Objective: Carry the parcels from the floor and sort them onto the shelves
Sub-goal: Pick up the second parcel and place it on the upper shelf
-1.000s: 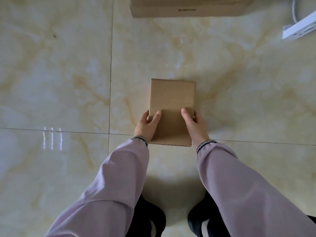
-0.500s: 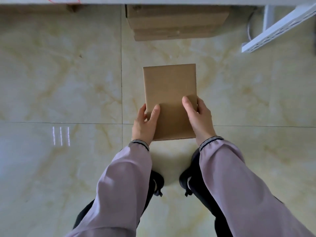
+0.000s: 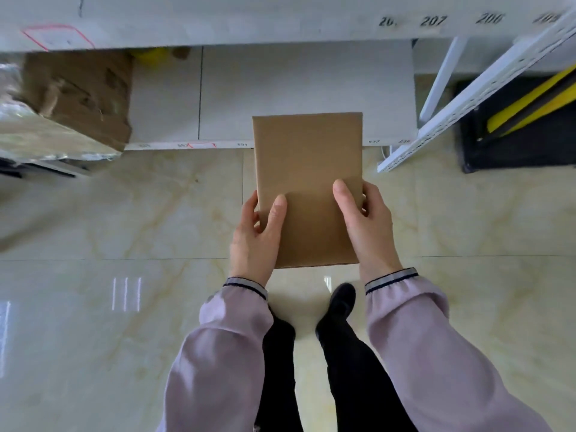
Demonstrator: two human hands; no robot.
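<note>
A flat brown cardboard parcel is held level in the air in front of me, above the marble floor. My left hand grips its near left edge with the thumb on top. My right hand grips the near right edge the same way. The parcel's far end overlaps the front edge of a low white shelf board. A higher shelf with number labels such as 207 runs across the top of the view.
A crumpled brown box wrapped partly in clear plastic sits on the low shelf at the left. A white perforated upright slants at the right, with a black and yellow item behind it. My feet stand on the glossy floor.
The parcel has come up off the floor in both hands. My view has risen and tipped forward, so the shelves are now in sight and the other box on the floor is gone from view.
</note>
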